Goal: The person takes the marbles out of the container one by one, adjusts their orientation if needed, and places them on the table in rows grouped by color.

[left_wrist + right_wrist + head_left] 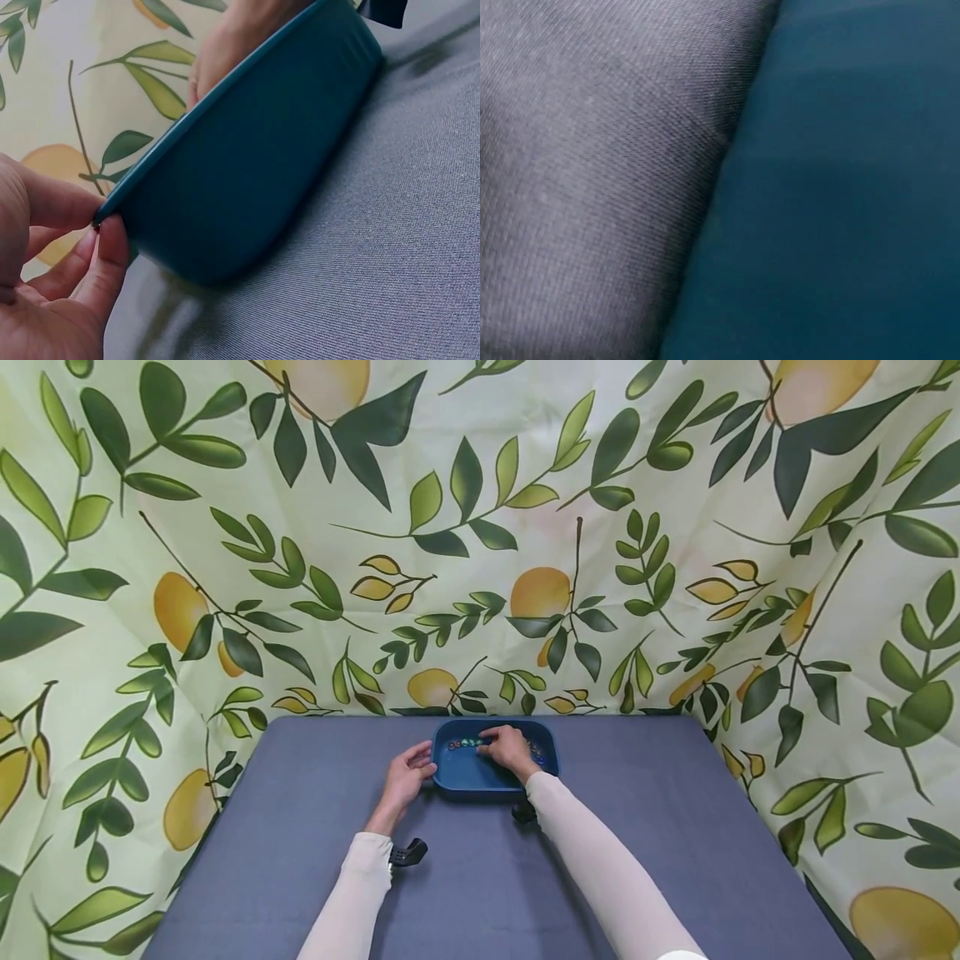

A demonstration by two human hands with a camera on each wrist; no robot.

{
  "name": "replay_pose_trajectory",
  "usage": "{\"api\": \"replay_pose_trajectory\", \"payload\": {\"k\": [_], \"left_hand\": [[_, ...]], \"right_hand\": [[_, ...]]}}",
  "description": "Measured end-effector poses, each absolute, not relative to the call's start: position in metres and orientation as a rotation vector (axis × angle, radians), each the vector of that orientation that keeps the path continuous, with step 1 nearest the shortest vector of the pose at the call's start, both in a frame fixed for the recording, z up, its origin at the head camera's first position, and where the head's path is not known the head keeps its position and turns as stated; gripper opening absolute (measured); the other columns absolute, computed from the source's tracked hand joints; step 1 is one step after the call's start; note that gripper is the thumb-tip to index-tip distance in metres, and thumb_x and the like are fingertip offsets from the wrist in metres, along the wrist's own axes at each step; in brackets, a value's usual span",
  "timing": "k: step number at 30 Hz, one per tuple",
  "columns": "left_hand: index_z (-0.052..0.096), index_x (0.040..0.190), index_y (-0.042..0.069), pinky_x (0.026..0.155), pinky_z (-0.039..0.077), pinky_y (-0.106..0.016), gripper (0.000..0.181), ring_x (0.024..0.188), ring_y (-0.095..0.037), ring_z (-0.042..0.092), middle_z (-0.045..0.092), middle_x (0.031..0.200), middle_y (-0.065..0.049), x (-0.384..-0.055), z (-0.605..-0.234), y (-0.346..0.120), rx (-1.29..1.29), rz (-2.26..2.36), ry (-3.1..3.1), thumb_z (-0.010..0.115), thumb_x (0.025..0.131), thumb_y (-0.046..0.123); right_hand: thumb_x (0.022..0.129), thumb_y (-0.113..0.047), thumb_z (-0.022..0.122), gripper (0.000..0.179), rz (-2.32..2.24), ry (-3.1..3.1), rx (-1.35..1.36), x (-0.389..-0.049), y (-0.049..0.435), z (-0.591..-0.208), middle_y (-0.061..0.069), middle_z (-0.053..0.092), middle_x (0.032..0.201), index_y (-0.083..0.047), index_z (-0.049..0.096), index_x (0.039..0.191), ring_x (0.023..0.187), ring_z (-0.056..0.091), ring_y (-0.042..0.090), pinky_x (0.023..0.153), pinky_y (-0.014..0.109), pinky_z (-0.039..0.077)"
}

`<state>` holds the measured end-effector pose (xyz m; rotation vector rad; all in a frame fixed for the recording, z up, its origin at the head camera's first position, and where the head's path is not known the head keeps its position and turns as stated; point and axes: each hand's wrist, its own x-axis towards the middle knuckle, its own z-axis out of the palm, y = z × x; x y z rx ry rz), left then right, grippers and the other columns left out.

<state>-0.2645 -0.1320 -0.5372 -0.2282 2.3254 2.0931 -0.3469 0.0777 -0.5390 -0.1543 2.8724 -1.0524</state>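
Observation:
A blue tray (468, 783) with raised walls stands near the far edge of the table. Inside lies a row of small, shiny, coloured round pieces (467, 742), like marbles or beads; more colourful pieces (536, 753) lie at the tray's right side. My left hand (405, 777) pinches the tray's left rim between thumb and fingers, as the left wrist view shows up close. Over the tray, my right hand (508, 750) reaches in, fingertips at the row's right end; whether they pinch a piece is too small to tell. The right wrist view shows only the tray's outer wall (840, 187) and cloth.
Grey-blue cloth (315, 827) covers the table under the tray. Curtains (480, 568) printed with leaves and yellow fruit hang behind and on both sides. Black wrist devices (408, 853) sit below both wrists.

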Motion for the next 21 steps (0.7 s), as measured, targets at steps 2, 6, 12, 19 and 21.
{"api": "replay_pose_trajectory", "payload": {"k": [2,6,12,19,21], "left_hand": [[0.057,0.137,0.005,0.086,0.056,-0.031,0.049,0.122,-0.035,0.057,0.057,0.133,-0.020,-0.2641,-0.5374,-0.1317,-0.223,2.089,2.329,0.063,0.090,-0.003],[0.057,0.136,0.006,0.084,0.055,-0.029,0.048,0.120,-0.032,0.058,0.058,0.131,-0.019,-0.2647,-0.5376,-0.1317,-0.224,2.096,2.329,0.063,0.089,-0.003],[0.058,0.136,0.006,0.082,0.055,-0.027,0.047,0.118,-0.030,0.059,0.058,0.131,-0.019,-0.2646,-0.5369,-0.1302,-0.228,2.104,2.328,0.063,0.090,-0.003],[0.057,0.137,0.006,0.082,0.055,-0.028,0.048,0.119,-0.031,0.058,0.058,0.132,-0.019,-0.2646,-0.5377,-0.1308,-0.229,2.106,2.325,0.063,0.090,-0.003],[0.057,0.137,0.005,0.081,0.055,-0.028,0.048,0.119,-0.032,0.058,0.058,0.132,-0.020,-0.2652,-0.5386,-0.1311,-0.229,2.111,2.319,0.063,0.089,-0.003]], "right_hand": [[0.083,-0.030,0.078,0.030,-1.042,2.885,-0.149,-0.3470,0.0766,-0.5397,0.005,0.076,0.102,-0.021,0.076,0.112,0.100,0.066,0.024,0.091,0.044,0.051],[0.084,-0.028,0.077,0.026,-1.038,2.909,-0.127,-0.3474,0.0739,-0.5409,0.007,0.073,0.116,-0.023,0.077,0.109,0.106,0.066,0.028,0.092,0.047,0.051],[0.086,-0.029,0.076,0.019,-0.963,2.985,-0.119,-0.3484,0.0725,-0.5425,0.004,0.074,0.111,-0.023,0.078,0.103,0.098,0.067,0.025,0.088,0.046,0.052],[0.085,-0.029,0.077,0.014,-0.926,3.016,-0.121,-0.3469,0.0715,-0.5435,0.005,0.074,0.102,-0.021,0.078,0.096,0.089,0.067,0.025,0.088,0.049,0.051],[0.085,-0.029,0.076,0.014,-0.920,3.014,-0.128,-0.3468,0.0713,-0.5440,0.004,0.075,0.101,-0.021,0.078,0.096,0.088,0.067,0.025,0.088,0.049,0.051]]}}
